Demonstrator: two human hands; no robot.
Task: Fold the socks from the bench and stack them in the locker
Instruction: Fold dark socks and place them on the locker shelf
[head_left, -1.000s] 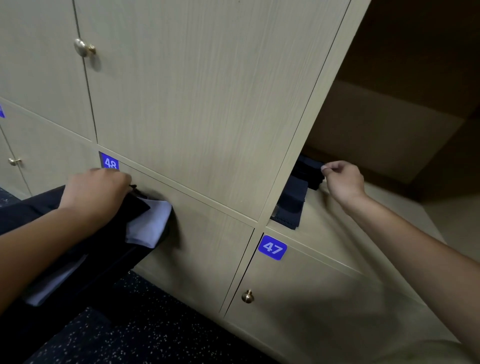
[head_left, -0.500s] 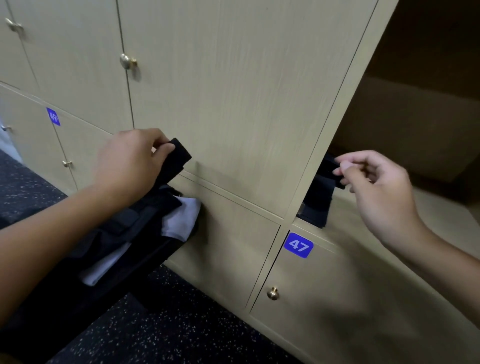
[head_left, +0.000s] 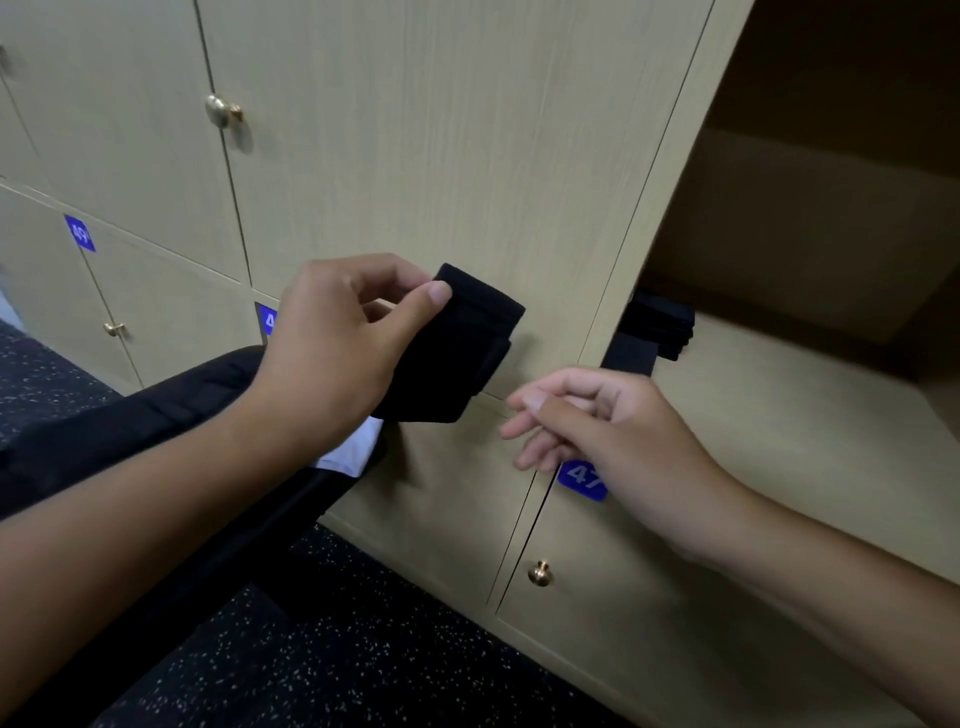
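The left hand (head_left: 337, 348) gripped a black sock (head_left: 457, 353); the right hand (head_left: 613, 441) hung loosely curled, holding nothing, near the locker (head_left: 779, 415).

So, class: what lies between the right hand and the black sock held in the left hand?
Head view: nothing; only bare locker door shows between the right hand and the black sock that the left hand grips.

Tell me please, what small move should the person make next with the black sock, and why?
Probably the right hand should take the free end of the black fabric sock so it can be folded. The left hand has a grip on it in the air by one edge only, the right hand holds nothing and is close beside it, and a stack of folded dark socks lies in the open wooden locker.
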